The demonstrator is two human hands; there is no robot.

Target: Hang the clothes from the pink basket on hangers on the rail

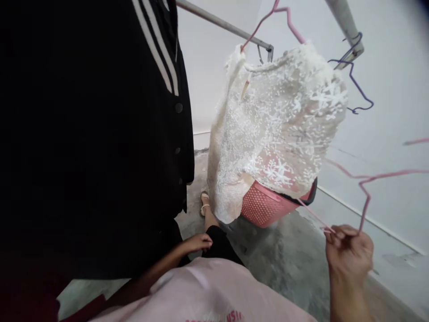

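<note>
White walls meet a grey concrete floor [284, 259], and a metal rail [224, 22] runs overhead. A white lace garment [271, 129] hangs from the rail on a pink hanger [284, 18], beside a black garment with white stripes [100, 134]; a blue hanger [355, 76] hangs further right. Below the lace sits a pink laundry basket [264, 205]. Red lettering at the bottom edge of the person's pink shirt [201, 295] is cut off and unreadable. The right hand [350, 252], raised with the forearm upright, is clenched around loose pink hangers [368, 183] that stretch up and to the right. The left hand [197, 242] hangs low by the thigh, fingers loosely curled, holding nothing.
</note>
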